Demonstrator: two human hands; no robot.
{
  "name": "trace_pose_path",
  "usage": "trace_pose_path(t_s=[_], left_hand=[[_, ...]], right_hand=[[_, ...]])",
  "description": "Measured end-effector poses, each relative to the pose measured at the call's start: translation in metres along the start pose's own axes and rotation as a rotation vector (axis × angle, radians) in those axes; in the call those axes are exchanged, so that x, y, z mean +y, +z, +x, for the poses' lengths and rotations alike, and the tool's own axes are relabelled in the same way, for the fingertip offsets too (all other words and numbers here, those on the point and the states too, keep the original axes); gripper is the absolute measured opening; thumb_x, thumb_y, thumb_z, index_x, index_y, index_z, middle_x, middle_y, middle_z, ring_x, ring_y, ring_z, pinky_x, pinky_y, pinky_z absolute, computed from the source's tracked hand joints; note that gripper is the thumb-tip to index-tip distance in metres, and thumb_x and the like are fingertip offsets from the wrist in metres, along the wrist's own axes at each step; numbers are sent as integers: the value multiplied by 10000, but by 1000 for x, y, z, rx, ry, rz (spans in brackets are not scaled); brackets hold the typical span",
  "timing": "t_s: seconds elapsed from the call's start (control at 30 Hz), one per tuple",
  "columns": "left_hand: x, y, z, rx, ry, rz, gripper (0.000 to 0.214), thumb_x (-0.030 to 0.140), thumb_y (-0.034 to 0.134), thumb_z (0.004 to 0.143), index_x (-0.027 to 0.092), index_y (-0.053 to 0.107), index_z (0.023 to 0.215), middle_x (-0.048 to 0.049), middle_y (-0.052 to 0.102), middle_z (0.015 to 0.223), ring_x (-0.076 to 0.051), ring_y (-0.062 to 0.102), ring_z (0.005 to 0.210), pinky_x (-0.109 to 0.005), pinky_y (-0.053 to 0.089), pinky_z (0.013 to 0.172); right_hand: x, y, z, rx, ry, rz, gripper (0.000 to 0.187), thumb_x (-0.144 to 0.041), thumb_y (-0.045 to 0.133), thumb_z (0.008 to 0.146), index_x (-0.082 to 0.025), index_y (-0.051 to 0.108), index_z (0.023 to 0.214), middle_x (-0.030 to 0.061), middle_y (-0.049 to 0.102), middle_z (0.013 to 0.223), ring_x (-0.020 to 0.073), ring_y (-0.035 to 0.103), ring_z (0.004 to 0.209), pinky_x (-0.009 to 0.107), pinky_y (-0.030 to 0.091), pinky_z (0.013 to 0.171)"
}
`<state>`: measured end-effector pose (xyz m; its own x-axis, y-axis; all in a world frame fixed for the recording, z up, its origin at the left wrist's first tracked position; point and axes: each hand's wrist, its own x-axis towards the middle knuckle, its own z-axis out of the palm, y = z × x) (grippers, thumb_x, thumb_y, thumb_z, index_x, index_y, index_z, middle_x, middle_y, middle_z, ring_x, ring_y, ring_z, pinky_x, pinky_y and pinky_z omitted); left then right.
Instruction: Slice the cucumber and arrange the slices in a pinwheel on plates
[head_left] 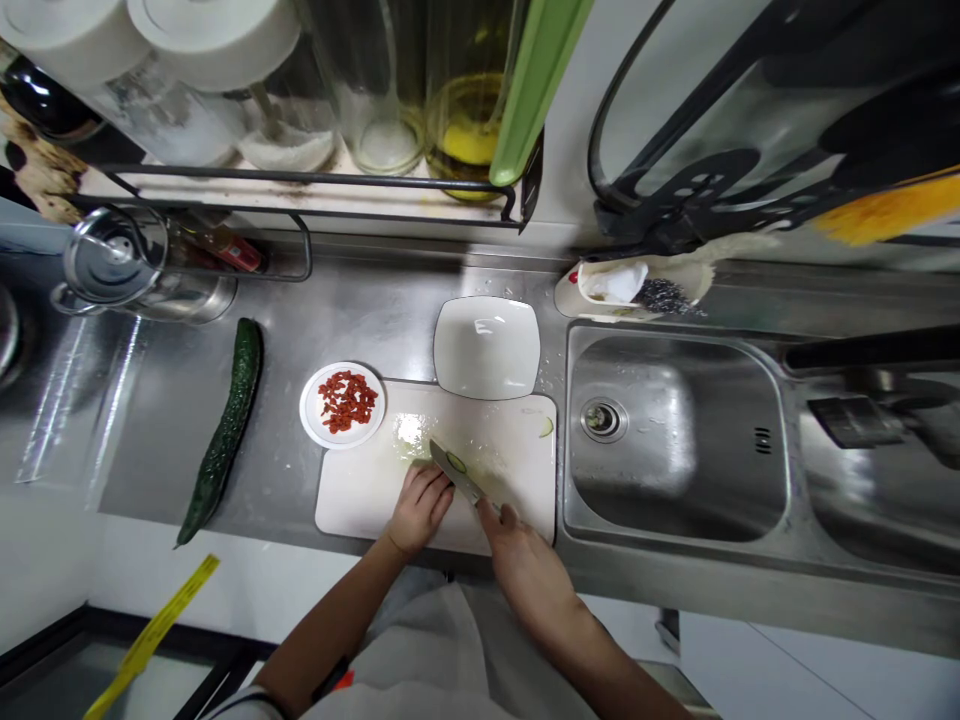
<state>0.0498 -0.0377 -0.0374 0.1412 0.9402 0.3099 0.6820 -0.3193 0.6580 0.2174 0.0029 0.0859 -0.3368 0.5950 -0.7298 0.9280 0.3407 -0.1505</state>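
Observation:
My right hand (517,548) grips a kitchen knife (463,480), its blade pointing away and to the left over the white cutting board (360,500). A green-rimmed cucumber slice (456,462) lies against the blade. Just left of the blade, my left hand (420,508) presses down on the board with fingers bent together; whatever is beneath them is hidden. Another pale green cucumber piece (546,428) rests at the board's upper right corner. Wet traces shine across the board's middle.
A white plate of chopped red bits (348,402) overlaps the board's upper left corner. Behind the board stands a white square dish (487,350). A whole cucumber (229,435) lies left on the steel counter. To the right is a sink (675,440); jars line a rack (315,185) above.

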Motion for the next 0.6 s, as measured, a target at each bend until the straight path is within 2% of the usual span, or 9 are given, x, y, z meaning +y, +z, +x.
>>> trace_pose_path(t_s=[0.3,0.6], left_hand=[[0,0,0,7,6,14,252,158,542,875,149,579,1125,-120,650,1023,-228,598,1022,-446,508,879],[0,1,0,23,21,18,283,145,562,862,132,580,1144,-124,662,1023,-220,590,1045,-427,497,901]], right_hand=[[0,-1,7,2,-8,6,507,-14,273,867,-197,470,1297,110,630,1058,154,663,792,209,456,644],[1,-4,14,0,-31,71,535,2,256,845,-156,469,1309,140,630,1038,187,663,802,249,465,639]])
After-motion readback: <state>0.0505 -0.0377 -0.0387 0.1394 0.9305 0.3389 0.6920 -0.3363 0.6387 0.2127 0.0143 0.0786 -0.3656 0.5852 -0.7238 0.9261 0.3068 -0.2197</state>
